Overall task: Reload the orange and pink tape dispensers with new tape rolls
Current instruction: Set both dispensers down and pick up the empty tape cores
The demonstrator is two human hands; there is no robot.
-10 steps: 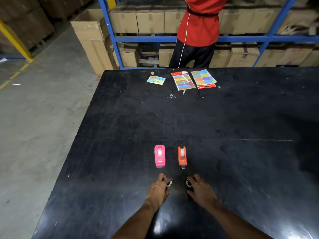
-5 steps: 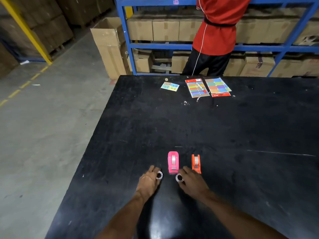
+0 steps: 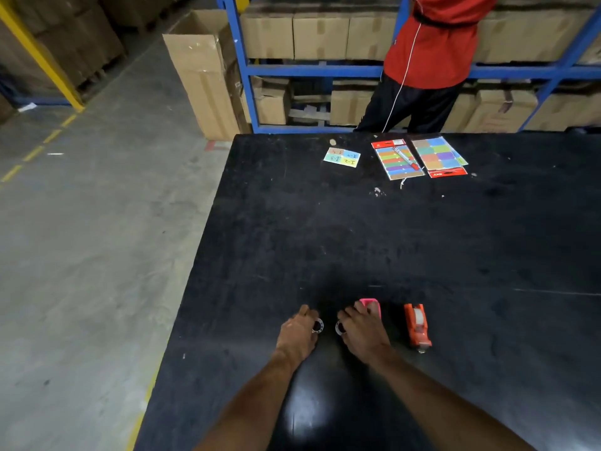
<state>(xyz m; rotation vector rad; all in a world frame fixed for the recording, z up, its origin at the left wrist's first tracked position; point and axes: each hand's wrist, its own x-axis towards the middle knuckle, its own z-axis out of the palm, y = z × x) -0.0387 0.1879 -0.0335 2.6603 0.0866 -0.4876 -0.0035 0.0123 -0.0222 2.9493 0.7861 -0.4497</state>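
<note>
On the black worktop (image 3: pixel 422 242) I saw my left hand (image 3: pixel 297 336) pinching one small tape roll (image 3: pixel 317 326) and my right hand (image 3: pixel 362 332) pinching another (image 3: pixel 340 327), both half hidden by fingers. The pink dispenser (image 3: pixel 370 304) sat just beyond the right hand, mostly covered by it. The orange dispenser (image 3: pixel 417 325) stood clear, just right of the pink one.

Your two hands rest side by side on the table (image 3: pixel 325 242) near its front edge, left hand (image 3: pixel 297 335) beside right hand (image 3: pixel 364 333), a tape roll (image 3: pixel 317 326) at each. One dispenser (image 3: pixel 370 304) sits behind your right hand; another dispenser (image 3: pixel 417 325) lies to its right. Sticker sheets (image 3: pixel 419 157) lie at the far edge.
</note>
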